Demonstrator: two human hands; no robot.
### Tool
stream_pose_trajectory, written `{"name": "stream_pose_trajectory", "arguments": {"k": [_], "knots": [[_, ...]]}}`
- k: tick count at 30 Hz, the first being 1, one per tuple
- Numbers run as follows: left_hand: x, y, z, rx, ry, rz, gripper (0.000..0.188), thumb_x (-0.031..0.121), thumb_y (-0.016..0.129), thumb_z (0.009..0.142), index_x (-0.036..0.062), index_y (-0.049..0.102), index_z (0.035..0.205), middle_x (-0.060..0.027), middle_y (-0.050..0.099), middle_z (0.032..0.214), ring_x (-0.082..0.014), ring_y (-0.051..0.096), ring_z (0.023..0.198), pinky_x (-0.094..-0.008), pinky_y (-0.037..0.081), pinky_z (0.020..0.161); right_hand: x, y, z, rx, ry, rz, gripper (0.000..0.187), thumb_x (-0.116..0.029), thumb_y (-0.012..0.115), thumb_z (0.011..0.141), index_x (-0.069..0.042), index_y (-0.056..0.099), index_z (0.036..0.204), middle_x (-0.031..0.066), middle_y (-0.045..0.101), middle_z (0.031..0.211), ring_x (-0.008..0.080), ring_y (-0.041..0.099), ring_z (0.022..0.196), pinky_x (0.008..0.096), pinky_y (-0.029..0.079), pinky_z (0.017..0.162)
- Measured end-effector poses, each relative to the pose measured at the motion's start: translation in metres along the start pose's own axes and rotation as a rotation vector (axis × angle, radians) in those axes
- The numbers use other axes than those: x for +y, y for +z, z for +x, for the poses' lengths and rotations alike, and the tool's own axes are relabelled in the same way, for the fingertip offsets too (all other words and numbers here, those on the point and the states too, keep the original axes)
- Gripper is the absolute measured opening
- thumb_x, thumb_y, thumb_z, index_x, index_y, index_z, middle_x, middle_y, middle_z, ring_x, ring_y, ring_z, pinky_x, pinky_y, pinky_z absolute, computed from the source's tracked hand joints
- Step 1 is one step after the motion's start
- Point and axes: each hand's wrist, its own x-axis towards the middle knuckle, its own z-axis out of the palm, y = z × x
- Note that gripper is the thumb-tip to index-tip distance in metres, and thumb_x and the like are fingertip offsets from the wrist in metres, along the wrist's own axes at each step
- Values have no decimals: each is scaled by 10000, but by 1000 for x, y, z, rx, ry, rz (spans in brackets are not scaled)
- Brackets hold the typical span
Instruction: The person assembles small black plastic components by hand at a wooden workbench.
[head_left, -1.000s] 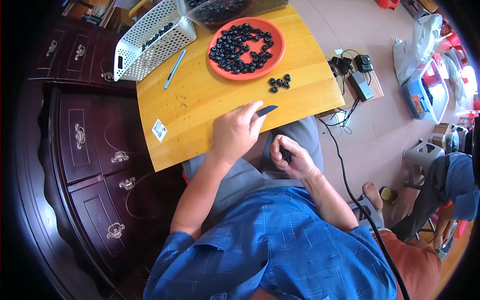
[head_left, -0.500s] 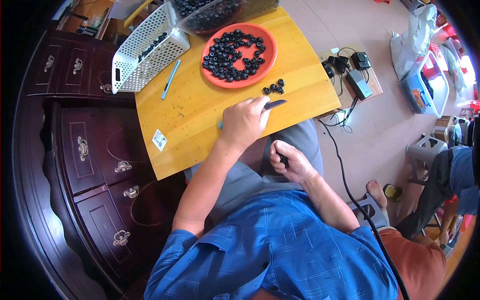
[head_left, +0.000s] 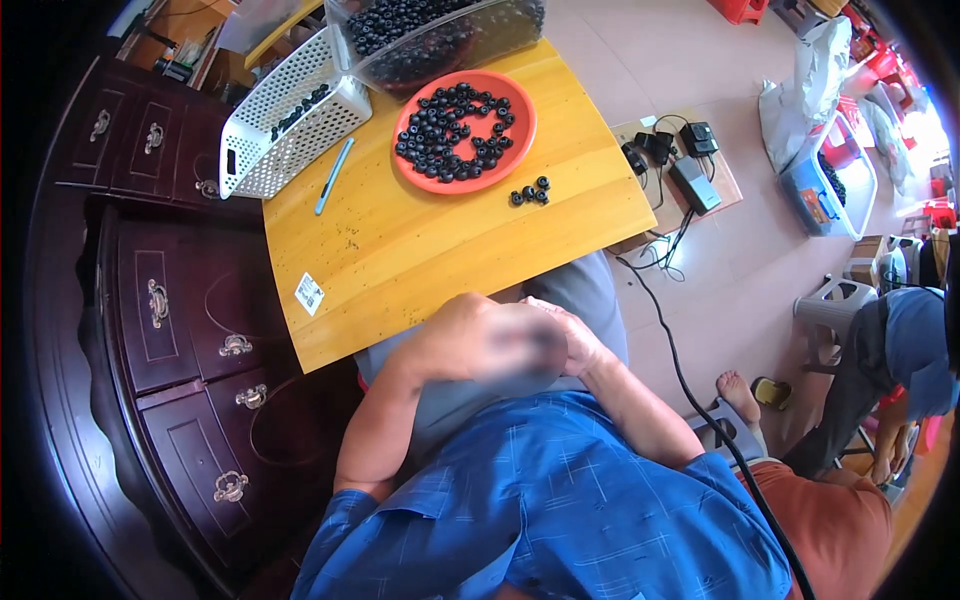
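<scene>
My left hand point(head_left: 455, 338) and my right hand point(head_left: 574, 338) are together above my lap, just off the table's near edge. A blurred patch covers the space between them, hiding most of the fingers and whatever they hold. Half a second ago a small knife with a dark blade was in my left hand; it does not show on the table now. My right hand was curled around a small dark piece. Beyond them, an orange-red plate point(head_left: 518, 150) bears many small black round pieces with holes. Several loose black pieces point(head_left: 529, 192) lie beside it.
On the yellow wooden table point(head_left: 430, 250) lie a light-blue pen-shaped tool point(head_left: 334, 177) and a white label point(head_left: 309, 294). A white perforated basket point(head_left: 290, 110) and a clear bin point(head_left: 440, 45) stand at the back. Dark drawers point(head_left: 180, 320) flank the left; a black cable point(head_left: 690, 390) runs down right.
My left hand has come back from the tabletop to meet my right hand over my lap. The view has shifted slightly; the plate and loose pieces stay put.
</scene>
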Motion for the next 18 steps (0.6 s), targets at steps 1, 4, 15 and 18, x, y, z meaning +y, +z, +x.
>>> {"name": "stream_pose_trajectory", "arguments": {"k": [1,4,15,18], "knots": [[-3,-2,0,190,102,-259,163,138,722,885,39,719,1015,-36,719,763,-203,671,628,-350,531,621,-1,2,-1,-3,0,-2,280,-351,540,1077,-91,644,1067,0,616,909,68,493,682,193,379,524],[2,-14,-8,611,88,-804,138,97,709,947,21,720,1062,43,621,756,-40,537,591,-230,454,558,-3,3,-4,-2,44,23,268,-339,547,1076,-89,641,1057,-24,546,836,62,448,652,193,351,517],[5,36,8,678,-79,-852,146,56,715,955,10,725,1093,0,711,820,-16,525,606,-180,419,550,-22,36,-16,-39,-154,116,296,-382,573,1065,-103,585,1165,-43,482,808,43,398,607,181,316,491],[-5,54,15,682,6,-786,134,47,706,960,0,721,1085,-3,717,828,-21,557,674,-198,471,652,-23,36,-20,-44,-154,169,300,-386,577,1063,-111,575,1183,-53,466,795,32,388,598,179,312,487]]}}
